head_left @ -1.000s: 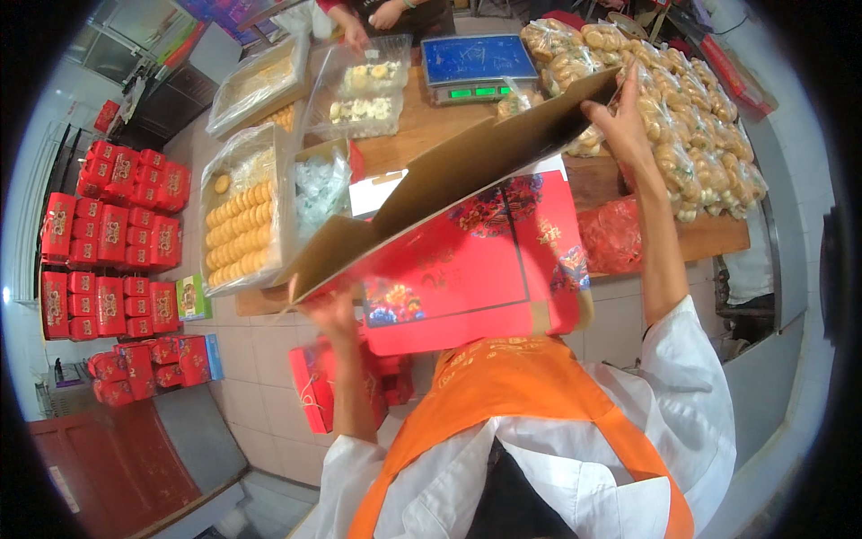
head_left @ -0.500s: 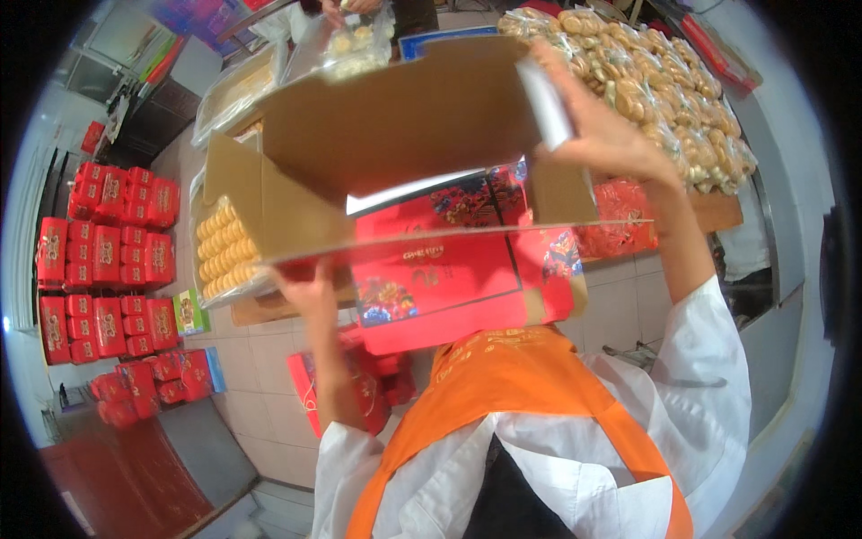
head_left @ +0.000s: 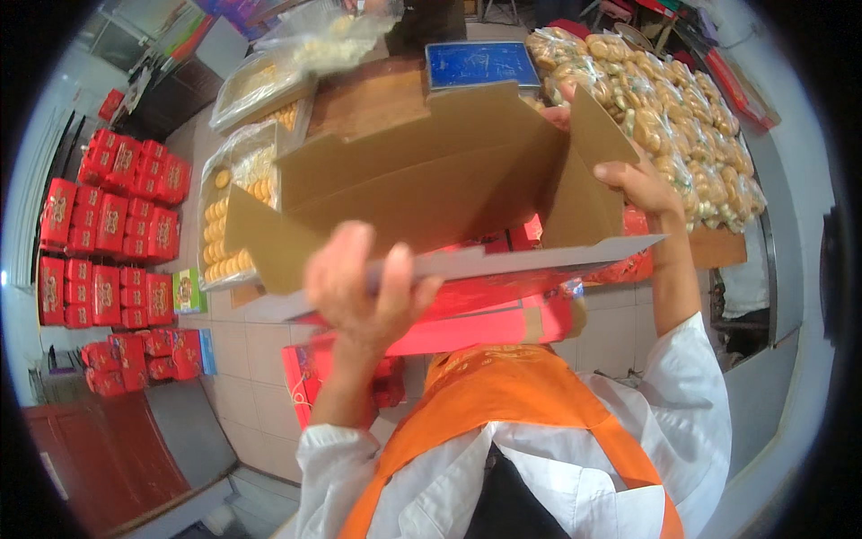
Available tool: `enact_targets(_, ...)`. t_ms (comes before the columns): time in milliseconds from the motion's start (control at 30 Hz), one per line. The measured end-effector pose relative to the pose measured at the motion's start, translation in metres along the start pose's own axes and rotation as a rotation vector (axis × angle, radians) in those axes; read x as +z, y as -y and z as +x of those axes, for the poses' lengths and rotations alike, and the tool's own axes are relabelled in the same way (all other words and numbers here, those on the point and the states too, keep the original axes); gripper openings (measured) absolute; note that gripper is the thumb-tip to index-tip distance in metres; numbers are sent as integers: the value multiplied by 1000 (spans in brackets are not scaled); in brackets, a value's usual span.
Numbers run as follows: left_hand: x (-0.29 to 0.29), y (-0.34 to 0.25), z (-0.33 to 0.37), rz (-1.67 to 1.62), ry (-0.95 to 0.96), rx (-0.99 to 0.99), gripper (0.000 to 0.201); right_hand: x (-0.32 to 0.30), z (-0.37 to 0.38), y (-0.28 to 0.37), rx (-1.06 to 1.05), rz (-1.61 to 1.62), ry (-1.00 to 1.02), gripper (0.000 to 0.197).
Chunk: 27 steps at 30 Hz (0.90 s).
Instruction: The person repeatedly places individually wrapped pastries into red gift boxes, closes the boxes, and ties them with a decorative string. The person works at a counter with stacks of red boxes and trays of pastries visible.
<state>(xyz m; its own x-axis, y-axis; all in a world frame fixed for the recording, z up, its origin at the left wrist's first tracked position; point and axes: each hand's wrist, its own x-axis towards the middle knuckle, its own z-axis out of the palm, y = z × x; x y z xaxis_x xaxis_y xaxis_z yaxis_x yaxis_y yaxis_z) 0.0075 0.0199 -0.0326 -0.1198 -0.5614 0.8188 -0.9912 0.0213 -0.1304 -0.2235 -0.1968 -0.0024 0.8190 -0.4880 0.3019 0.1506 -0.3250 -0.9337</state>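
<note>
Fingers of the right hand (head_left: 645,187) are clamped on the right end panel (head_left: 588,180) of the open brown-lined carton (head_left: 404,184), the thumb being seen at its outer edge and a fingertip at its far corner. By the left hand (head_left: 352,292) the near left part of the carton is met or nearly met; its fingers are spread apart, but whether the edge is gripped by them cannot be told (blur is strong there).

The carton is held up before the body, over a red printed box (head_left: 467,334), with its long axis laid from left to right across the front of the orange apron (head_left: 503,382). Its hollow lies between the two hands and beyond the left one; the right end is kept by the right hand, while the left end flap (head_left: 254,242), nearer to the left hand, stands out untouched.

Most of the red printed box is covered by the carton, and the carton's underside is not shown. The front of the blue-topped scale (head_left: 480,65) on the wooden surface (head_left: 370,97) is hidden by the far wall. At the top edge, a co-worker is cut off, and the pale pieces under clear plastic (head_left: 337,40) are hard to make out.
</note>
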Motion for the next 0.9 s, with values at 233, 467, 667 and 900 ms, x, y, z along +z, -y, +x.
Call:
enact_targets(233, 25, -5, 50, -221, 553, -241, 18, 7, 0, -14, -121, 572, -79, 90)
enact_targets(467, 39, 23, 34, -425, 983, -461, 29, -11, -30, -44, -156, 333, -111, 74)
enact_targets(667, 39, 29, 17, -480, 990, -409, 31, 30, 0, 15, -42, -726, 337, 33)
enact_targets(900, -4, 65, 10, -316, -9, -362, 18, 36, 4, 10, 28, -941, 380, 30)
